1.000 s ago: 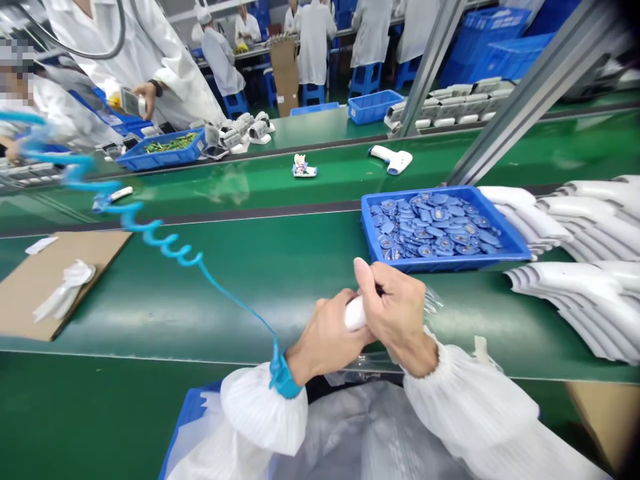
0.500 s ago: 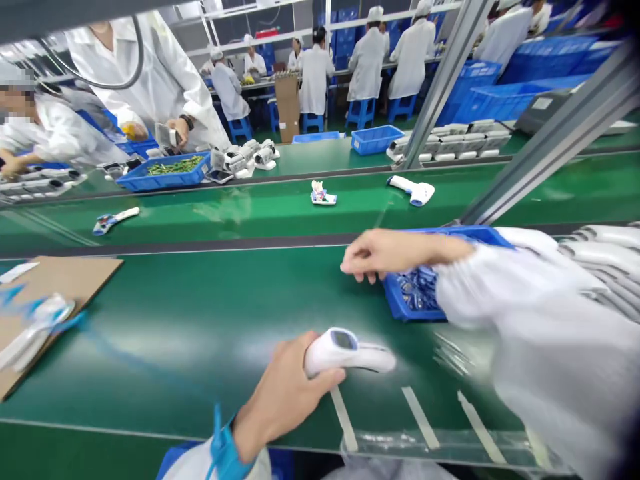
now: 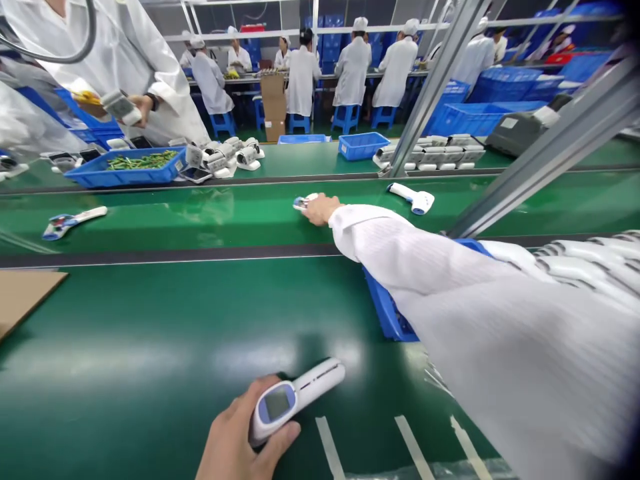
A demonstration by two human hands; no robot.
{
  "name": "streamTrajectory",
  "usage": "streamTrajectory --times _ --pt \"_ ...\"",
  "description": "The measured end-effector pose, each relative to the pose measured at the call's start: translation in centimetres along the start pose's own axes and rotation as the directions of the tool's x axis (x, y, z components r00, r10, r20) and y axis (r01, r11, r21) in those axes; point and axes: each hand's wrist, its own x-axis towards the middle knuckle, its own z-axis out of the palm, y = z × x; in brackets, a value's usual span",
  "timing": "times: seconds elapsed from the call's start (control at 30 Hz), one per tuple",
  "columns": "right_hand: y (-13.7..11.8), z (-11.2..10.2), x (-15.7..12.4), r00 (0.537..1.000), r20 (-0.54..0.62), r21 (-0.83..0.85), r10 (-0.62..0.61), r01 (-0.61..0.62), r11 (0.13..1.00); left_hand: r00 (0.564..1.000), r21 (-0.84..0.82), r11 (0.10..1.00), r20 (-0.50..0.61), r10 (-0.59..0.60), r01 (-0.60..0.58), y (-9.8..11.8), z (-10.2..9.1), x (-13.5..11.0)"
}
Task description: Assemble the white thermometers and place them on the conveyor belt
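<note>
In the lower middle, my left hand [image 3: 240, 430] is closed around the head of a white infrared thermometer [image 3: 320, 383]. Its small grey screen in a blue frame faces up, and the handle points to the upper right. My right hand [image 3: 323, 209] reaches across to the green belt, its fingers closed on a small white and blue thermometer part [image 3: 301, 203], which they partly hide. Right of that hand, another white thermometer [image 3: 414, 199] lies on the belt. A blue and white thermometer half [image 3: 70, 221] rests farther left.
Under my right sleeve is a blue bin [image 3: 383, 307]; white housings [image 3: 583, 267] are stacked beside it. A slanting metal post [image 3: 530, 150] stands at right. Cardboard [image 3: 25, 293] lies at left. Across the belt, a co-worker [image 3: 125, 73] stands behind a blue tray [image 3: 135, 175].
My right hand has gone from above the blue bin forward to the part on the belt. My left hand has shifted down and left, turning the thermometer so its handle points up and right.
</note>
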Motion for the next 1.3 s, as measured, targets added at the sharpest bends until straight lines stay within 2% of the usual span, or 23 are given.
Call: streamTrajectory --times 0.1,0.17,0.27,0.33,0.37,0.43,0.5,0.6,0.67,0.73,0.83,0.9,1.07,1.2,1.3 --pt "-3.6 0.0 -4.0 0.98 0.016 0.015 -0.199 0.199 0.98 0.992 0.074 0.989 0.017 0.127 -0.128 0.2 0.1 -0.1" --pt "-6.7 1.2 -7.8 0.95 0.007 0.032 -0.313 0.313 0.949 0.968 0.164 0.954 0.049 0.246 -0.25 0.3 0.2 0.0" --pt "-10.3 3.8 -13.1 0.921 0.013 0.08 -0.39 0.388 0.918 0.935 0.338 0.873 0.077 0.346 -0.351 0.5 0.4 0.2" --pt "-10.5 4.7 -15.5 0.912 0.007 0.117 -0.411 0.407 0.906 0.925 0.434 0.825 0.06 0.375 -0.363 0.6 0.5 -0.1" --pt "-9.7 4.7 -16.5 0.908 -0.01 0.134 -0.419 0.417 0.899 0.923 0.464 0.812 0.035 0.382 -0.353 0.7 0.5 -0.4" --pt "-6.3 3.9 -18.2 0.904 -0.07 0.156 -0.421 0.427 0.891 0.933 0.481 0.828 -0.054 0.356 -0.288 0.9 0.3 -1.2" --pt "-1.1 2.8 -19.7 0.919 -0.138 0.156 -0.368 0.387 0.909 0.961 0.416 0.899 -0.166 0.222 -0.136 1.3 -0.2 -2.2" --pt "7.0 2.2 -21.8 0.958 -0.188 0.131 -0.218 0.244 0.961 0.966 0.13 0.985 -0.249 -0.074 0.109 2.0 -1.0 -3.1" --pt "11.1 3.0 -22.9 0.975 -0.173 0.112 -0.138 0.159 0.981 0.959 -0.146 0.974 -0.201 -0.199 0.172 2.4 -1.3 -3.0" --pt "13.6 4.3 -23.5 0.984 -0.158 0.098 -0.083 0.099 0.99 0.964 -0.408 0.892 -0.09 -0.251 0.194 2.8 -1.0 -2.3" --pt "14.9 5.8 -23.7 0.986 -0.16 0.096 -0.034 0.05 0.994 0.976 -0.616 0.761 0.062 -0.209 0.202 3.5 0.3 -1.2" --pt "14.9 6.2 -23.8 0.986 -0.168 0.1 -0.014 0.032 0.994 0.986 -0.645 0.746 0.1 -0.131 0.165 4.3 1.6 -0.7" --pt "14.2 5.6 -24.8 0.983 -0.18 0.134 -0.037 0.062 0.989 0.991 -0.597 0.795 0.13 -0.035 0.106 6.9 4.2 -0.4" --pt "13.4 5.5 -25.7 0.993 -0.098 0.18 -0.066 0.083 0.98 0.978 -0.5 0.864 0.201 0.053 0.056 8.0 5.2 0.0" --pt "13.2 5.7 -25.9 0.996 -0.076 0.184 -0.046 0.059 0.981 0.977 -0.454 0.891 0.19 0.099 -0.001 8.3 5.9 0.2"
